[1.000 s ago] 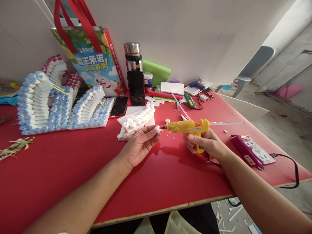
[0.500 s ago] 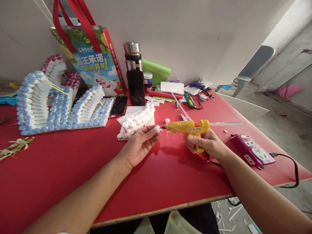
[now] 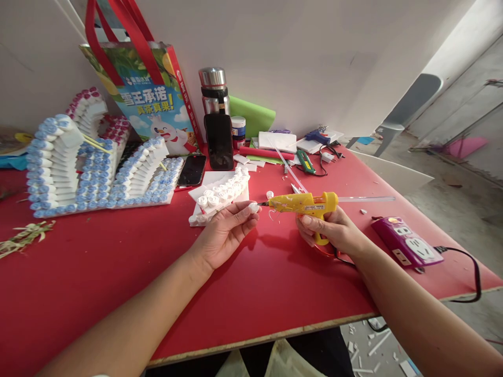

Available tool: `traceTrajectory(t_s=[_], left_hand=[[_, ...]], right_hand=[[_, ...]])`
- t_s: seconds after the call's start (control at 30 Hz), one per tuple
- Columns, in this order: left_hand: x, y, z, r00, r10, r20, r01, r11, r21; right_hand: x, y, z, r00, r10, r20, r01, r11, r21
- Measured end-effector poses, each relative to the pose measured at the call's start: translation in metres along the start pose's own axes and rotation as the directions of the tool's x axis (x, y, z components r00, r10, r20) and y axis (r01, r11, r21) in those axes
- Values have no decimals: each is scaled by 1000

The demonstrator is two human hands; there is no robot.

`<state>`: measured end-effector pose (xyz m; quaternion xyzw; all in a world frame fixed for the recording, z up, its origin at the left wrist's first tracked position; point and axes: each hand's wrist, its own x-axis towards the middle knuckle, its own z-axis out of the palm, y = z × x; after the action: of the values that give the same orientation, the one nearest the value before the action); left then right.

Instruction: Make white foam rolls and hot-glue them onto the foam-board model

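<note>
My right hand (image 3: 334, 230) grips a yellow hot glue gun (image 3: 304, 204) by its handle, a clear glue stick jutting from its back. The nozzle points left at a small white rolled piece (image 3: 253, 208) pinched in the fingertips of my left hand (image 3: 226, 233). Nozzle tip and piece sit close together, a small gap between them. Just behind my left hand lies a white foam piece covered with white rolls (image 3: 220, 195) on the red table (image 3: 118, 283).
A blue-and-white rolled-paper model (image 3: 90, 167) stands at the left, a printed bag (image 3: 153, 104) and a steel flask (image 3: 214, 89) behind. Two phones (image 3: 192, 170), a green cutter (image 3: 305, 161), a blue glue gun (image 3: 316, 136) and loose glue sticks lie at the back. A purple power strip (image 3: 406, 248) sits right.
The glue gun's tip has drawn slightly back from the white piece; otherwise both hands stay almost still.
</note>
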<state>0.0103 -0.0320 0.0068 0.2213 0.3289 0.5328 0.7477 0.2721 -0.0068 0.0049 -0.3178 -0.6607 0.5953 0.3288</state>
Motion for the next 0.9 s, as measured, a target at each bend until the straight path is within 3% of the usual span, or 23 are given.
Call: traceTrajectory(t_s=[0.33,0.47,0.53,0.67,0.8,0.9], left_hand=[[0,1,0,999,19,-25,-20,1000,-11],[-2,2,1,1000,-8,-22,8,1000,5],[-3,2,1,1000,-13,-16,13,1000,11],[-5,4,3,1000,-15,6,15,1000,3],[-7,5,5,999,-1,32,1,1000,-1],[-8,7,5,997,17,74,-17,1000,1]], right_hand=[[-1,-4,3,1000,6,26,-7,999,41],[-2,-20,4,992,-5,-124,6,1000,7],[-4,-30,-2,958,39,-283,-74,991,-114],[-7,-36,-28,811,66,-581,-261,930,-259],[-10,-16,-63,711,76,-699,-351,900,-259],[-15,4,-80,680,102,-726,-431,856,-284]])
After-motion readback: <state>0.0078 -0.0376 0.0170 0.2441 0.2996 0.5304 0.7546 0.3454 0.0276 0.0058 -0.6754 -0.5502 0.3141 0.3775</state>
